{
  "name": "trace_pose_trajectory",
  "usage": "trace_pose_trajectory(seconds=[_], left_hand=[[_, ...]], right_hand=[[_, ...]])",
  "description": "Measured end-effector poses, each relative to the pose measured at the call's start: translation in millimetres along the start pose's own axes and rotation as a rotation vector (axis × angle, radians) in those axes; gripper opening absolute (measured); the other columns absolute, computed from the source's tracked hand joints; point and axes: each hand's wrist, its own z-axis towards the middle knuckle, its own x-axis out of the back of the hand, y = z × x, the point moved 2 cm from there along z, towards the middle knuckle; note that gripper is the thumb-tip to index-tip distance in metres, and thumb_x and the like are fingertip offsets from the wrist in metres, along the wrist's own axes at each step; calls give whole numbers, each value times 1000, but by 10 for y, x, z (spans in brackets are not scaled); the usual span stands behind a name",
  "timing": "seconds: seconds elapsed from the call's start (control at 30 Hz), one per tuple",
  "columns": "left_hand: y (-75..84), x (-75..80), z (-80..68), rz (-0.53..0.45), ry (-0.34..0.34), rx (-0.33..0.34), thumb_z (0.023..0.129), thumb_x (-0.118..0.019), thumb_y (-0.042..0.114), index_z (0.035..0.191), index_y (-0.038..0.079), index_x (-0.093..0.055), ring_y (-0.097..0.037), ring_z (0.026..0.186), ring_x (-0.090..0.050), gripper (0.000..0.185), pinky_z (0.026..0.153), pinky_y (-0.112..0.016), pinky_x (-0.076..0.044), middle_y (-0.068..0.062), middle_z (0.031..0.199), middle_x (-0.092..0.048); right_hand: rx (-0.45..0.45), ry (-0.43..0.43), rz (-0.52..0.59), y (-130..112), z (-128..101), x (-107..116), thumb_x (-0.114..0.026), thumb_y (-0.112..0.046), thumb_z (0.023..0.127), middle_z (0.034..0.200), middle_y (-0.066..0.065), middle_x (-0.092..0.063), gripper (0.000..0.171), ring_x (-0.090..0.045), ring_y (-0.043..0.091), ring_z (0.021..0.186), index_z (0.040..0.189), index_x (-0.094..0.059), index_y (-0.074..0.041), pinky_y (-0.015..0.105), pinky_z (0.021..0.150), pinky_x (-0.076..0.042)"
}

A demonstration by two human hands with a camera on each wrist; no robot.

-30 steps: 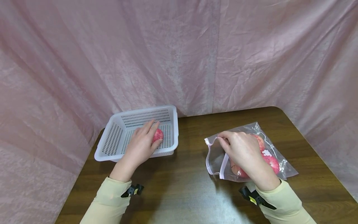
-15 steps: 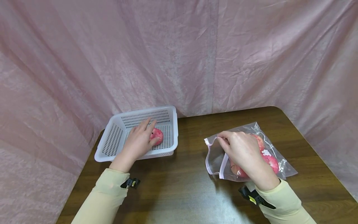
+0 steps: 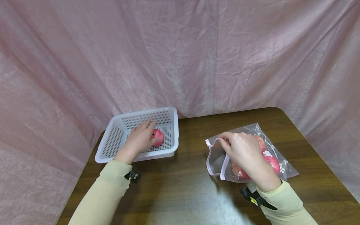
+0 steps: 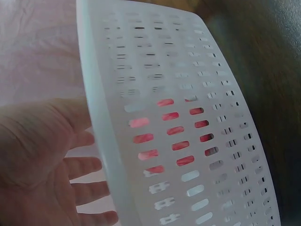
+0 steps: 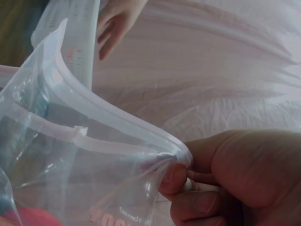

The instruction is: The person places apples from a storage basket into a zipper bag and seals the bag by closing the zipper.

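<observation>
In the head view, a pinkish-red round fruit (image 3: 158, 137) with a small dark spot lies in a white plastic basket (image 3: 176, 137). My left hand (image 3: 139, 136) reaches over the basket just left of the fruit, fingers spread and thumb close to its side. The left wrist view shows the fingers extended beyond the basket's rim (image 4: 96, 122), and red showing through the slots. My right hand (image 3: 244, 149) pinches the mouth of a clear zip bag (image 5: 113, 117) between thumb and forefinger, holding that edge up. Several red and orange-pink fruits (image 3: 271, 164) sit inside the bag, partly hidden by this hand.
The basket stands at the back left of a brown wooden table (image 3: 180, 178), and the bag lies toward the right. A pink curtain (image 3: 180, 56) hangs behind and at the sides. A white slider (image 3: 207, 142) sits at the bag mouth's corner.
My left hand has drawn slightly left from the fruit, so more of the fruit and its dark spot show. The right hand and the bag have stayed nearly still.
</observation>
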Motion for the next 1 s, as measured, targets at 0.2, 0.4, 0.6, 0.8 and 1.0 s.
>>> trace_pose_trajectory(seconds=[0.2, 0.4, 0.6, 0.8, 1.0], left_hand=[[-42, -45, 72, -29, -71, 18, 100, -82, 38, 169, 3, -39, -50, 159, -34, 89, 121, -76, -32, -29, 174, -33], [-77, -105, 129, -24, -137, 37, 99, -83, 40, 170, 4, -39, -50, 159, -35, 91, 122, -72, -33, -29, 174, -32], [-72, -128, 167, -23, -176, 47, 99, -83, 37, 169, 5, -40, -53, 157, -36, 89, 120, -75, -35, -30, 174, -31], [-77, -151, 185, -8, -209, 53, 99, -83, 35, 170, 5, -38, -53, 157, -36, 89, 119, -76, -35, -29, 174, -31], [-71, -164, 213, 15, -227, 43, 99, -84, 34, 169, 2, -39, -50, 153, -44, 90, 119, -72, -38, -26, 172, -38]], right_hand=[[-4, -1, -2, 12, -2, -16, -76, -22, 101, 89, 5, -82, 13, -76, 34, 75, 105, -87, -18, 51, 55, -51], [-3, 2, 5, 11, 2, -10, -75, -21, 101, 91, 6, -83, 14, -76, 34, 75, 105, -87, -18, 51, 55, -51], [-10, -1, 7, 4, 2, 8, -76, -21, 101, 91, 5, -83, 12, -76, 34, 75, 105, -87, -19, 52, 54, -50], [-9, -10, 2, -1, 7, 12, -76, -21, 101, 91, 5, -83, 12, -77, 34, 76, 105, -87, -19, 53, 54, -50], [-12, -12, 1, -7, 4, 15, -75, -21, 101, 92, 5, -83, 13, -77, 34, 77, 105, -87, -20, 53, 54, -50]])
